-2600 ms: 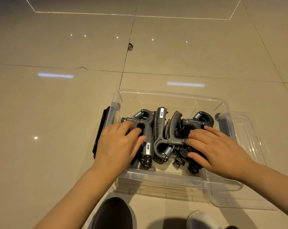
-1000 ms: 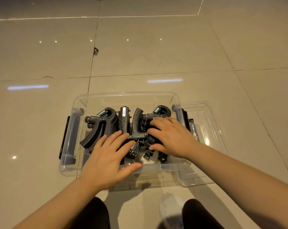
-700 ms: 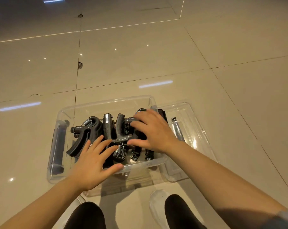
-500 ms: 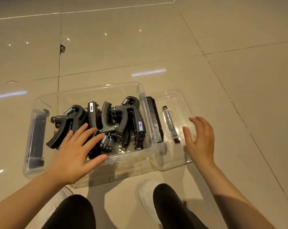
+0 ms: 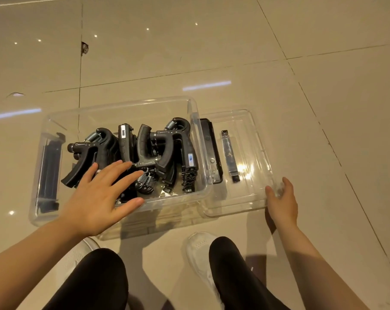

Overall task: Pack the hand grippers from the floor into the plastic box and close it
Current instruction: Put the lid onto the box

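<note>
A clear plastic box (image 5: 113,109) stands on the tiled floor with several black hand grippers (image 5: 167,144) packed side by side inside it. My left hand (image 5: 100,198) lies flat over the box's near rim, fingers spread above the left grippers, holding nothing. The clear lid (image 5: 247,139) lies on the floor against the box's right side, partly under it. My right hand (image 5: 281,202) grips the lid's near right corner, fingers curled on its edge.
Black latches sit on the box's left end (image 5: 48,166) and right end (image 5: 210,151). My knees and white shoes (image 5: 200,249) are just in front of the box. Glossy beige tiles surround everything.
My right hand left the grippers in the box, swung right and took hold of the lid's corner. My left hand stayed over the box. The view shifted right.
</note>
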`<state>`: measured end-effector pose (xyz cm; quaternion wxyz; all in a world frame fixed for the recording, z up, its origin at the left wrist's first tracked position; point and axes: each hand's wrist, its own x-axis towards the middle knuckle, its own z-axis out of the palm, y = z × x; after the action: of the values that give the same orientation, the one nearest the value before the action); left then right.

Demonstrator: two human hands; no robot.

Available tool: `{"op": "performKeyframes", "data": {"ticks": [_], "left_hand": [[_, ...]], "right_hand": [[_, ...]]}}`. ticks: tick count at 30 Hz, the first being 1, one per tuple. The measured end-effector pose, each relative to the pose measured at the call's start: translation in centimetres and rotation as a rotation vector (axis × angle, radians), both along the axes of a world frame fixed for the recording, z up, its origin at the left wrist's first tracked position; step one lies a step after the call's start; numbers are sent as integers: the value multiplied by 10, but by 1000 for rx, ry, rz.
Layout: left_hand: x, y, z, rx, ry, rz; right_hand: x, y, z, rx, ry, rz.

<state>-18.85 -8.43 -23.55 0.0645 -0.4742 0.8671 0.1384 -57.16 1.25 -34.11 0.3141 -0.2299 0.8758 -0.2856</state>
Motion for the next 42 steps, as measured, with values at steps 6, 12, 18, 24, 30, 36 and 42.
{"op": "performKeyframes", "data": {"ticks": [6, 12, 18, 24, 30, 36, 42], "left_hand": [[0, 0, 0, 0, -18, 1], [1, 0, 1, -8, -10, 17], [-1, 2, 5, -10, 22, 45], [1, 2, 4, -15, 50, 53], [3, 2, 2, -22, 69, 50], [3, 2, -2, -41, 71, 56], [0, 6, -3, -83, 124, 55]], "right_hand": [[-9, -5, 21, 49, -51, -135], [-14, -14, 67, -50, -175, -144], [10, -33, 107, -248, -350, -22], [26, -36, 125, -294, -360, 24], [52, -43, 144, -294, -295, 31], [84, -41, 166, -414, -124, 208], [96, -26, 176, -556, 357, 608]]}}
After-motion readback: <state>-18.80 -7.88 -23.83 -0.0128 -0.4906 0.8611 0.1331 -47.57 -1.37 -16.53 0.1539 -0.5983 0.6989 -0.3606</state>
